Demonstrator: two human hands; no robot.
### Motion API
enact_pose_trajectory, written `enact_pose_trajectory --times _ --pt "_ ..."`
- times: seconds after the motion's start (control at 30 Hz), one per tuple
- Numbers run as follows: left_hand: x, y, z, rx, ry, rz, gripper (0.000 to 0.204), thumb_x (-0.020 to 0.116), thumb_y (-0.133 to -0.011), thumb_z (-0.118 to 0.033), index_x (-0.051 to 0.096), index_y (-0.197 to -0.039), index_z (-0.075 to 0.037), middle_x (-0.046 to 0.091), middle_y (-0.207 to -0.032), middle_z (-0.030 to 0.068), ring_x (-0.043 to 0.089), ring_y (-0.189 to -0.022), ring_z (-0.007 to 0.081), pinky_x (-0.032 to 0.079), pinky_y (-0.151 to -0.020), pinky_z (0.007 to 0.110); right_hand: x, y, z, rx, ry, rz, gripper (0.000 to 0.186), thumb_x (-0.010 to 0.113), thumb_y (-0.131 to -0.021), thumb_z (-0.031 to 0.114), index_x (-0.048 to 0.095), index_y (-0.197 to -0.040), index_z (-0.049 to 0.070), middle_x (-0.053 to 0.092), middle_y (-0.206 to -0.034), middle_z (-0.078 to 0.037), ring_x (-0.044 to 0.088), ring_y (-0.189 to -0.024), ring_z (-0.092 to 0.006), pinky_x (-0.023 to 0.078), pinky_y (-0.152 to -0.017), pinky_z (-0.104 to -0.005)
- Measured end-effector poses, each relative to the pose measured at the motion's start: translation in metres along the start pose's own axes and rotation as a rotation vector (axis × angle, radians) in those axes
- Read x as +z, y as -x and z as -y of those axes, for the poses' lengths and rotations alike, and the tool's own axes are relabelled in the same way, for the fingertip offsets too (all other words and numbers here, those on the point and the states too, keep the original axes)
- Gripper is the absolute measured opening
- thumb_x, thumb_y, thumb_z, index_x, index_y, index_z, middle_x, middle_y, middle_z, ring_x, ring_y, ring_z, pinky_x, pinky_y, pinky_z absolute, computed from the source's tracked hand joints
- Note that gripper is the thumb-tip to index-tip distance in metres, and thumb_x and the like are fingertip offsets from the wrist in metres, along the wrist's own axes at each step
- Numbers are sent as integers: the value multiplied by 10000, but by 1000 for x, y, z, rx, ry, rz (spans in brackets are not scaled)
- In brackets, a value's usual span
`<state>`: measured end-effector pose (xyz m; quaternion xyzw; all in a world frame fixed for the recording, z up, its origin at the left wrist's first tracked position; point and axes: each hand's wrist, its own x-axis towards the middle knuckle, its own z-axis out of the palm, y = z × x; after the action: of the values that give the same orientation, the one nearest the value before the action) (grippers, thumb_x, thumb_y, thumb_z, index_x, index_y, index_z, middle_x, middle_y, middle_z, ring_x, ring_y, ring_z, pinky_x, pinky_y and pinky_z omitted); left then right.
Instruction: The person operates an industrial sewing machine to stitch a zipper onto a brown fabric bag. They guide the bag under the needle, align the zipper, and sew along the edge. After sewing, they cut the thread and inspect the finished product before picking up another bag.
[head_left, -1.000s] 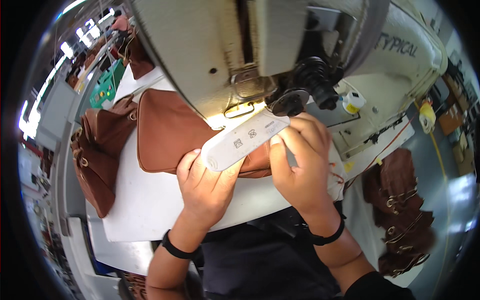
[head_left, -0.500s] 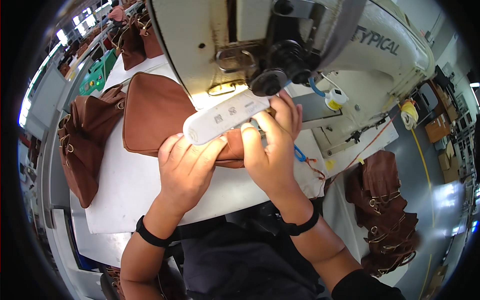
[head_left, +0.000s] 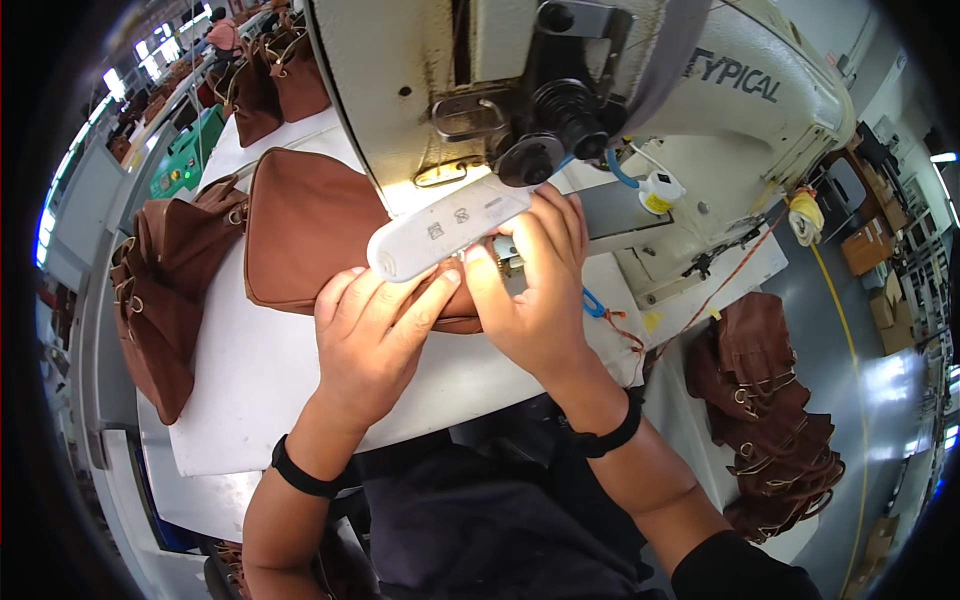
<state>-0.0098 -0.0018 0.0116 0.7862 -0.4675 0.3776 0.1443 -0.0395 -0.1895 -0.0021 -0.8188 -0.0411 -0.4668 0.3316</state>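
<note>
A brown leather-like bag (head_left: 310, 225) lies on its side under the head of a white sewing machine (head_left: 385, 130). My left hand (head_left: 370, 335) grips its near edge, with the fingers over the top and the index finger pointing at the stitching area. My right hand (head_left: 535, 285) is closed on the bag's right end, thumb and fingers bent around a small metal fitting (head_left: 507, 257). Between and above my hands, a long white cover (head_left: 450, 232) hides the needle and some of my fingertips.
Another brown bag (head_left: 165, 300) sits at the table's left. More brown bags (head_left: 765, 420) are piled low on the right. Blue-handled snips (head_left: 594, 302) and orange thread lie beside my right hand. A small white bottle (head_left: 660, 192) stands by the machine. Far left, a person (head_left: 223, 35) is at work.
My right thumb and fingers have shifted slightly left beside the cover. My left index finger has straightened a little along the bag. The bag stays almost in place, while the view tilts slightly.
</note>
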Motion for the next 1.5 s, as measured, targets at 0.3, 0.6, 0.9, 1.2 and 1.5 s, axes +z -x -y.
enact_pose_trajectory --times 0.3,0.6,0.9,1.2,1.5 --pt "5 8 7 22 -19 5 419 718 -802 -121 780 -1215 -157 716 -1123 5 627 -1054 209 459 -982 391 3 4 -6 -37 48 68 144 726 -886 192 658 -957 87 666 -1181 -92 531 -1328 -344 242 -1209 -524" --pt "4 3 8 4 10 11 416 733 -793 -83 791 -1200 -144 722 -1165 49 659 -1047 223 457 -963 380 2 -1 -3 -33 48 47 126 720 -884 170 649 -954 94 676 -1169 -77 550 -1305 -323 274 -1188 -517" --pt "5 3 1 -5 -14 12 392 734 -834 -79 789 -1216 -147 742 -1183 32 677 -1154 248 444 -966 379 6 5 -10 -88 53 18 221 727 -878 165 644 -1019 16 659 -1103 -149 548 -1249 -383 284 -1180 -539" --pt "-2 -3 1 28 -19 2 444 786 -784 -59 769 -1222 -130 736 -1204 17 667 -1038 198 439 -917 339 -48 -6 -9 -194 -59 34 264 720 -912 85 679 -1160 7 683 -1204 -149 625 -1212 -365 480 -1052 -462" --pt "7 16 11 49 -36 -71 325 685 -820 -148 767 -1132 -110 702 -1143 80 667 -1044 231 476 -947 406 -266 -219 -102 -123 461 -132 384 515 -1090 264 711 -1208 -44 728 -1165 -89 643 -1093 -162 486 -963 -290"
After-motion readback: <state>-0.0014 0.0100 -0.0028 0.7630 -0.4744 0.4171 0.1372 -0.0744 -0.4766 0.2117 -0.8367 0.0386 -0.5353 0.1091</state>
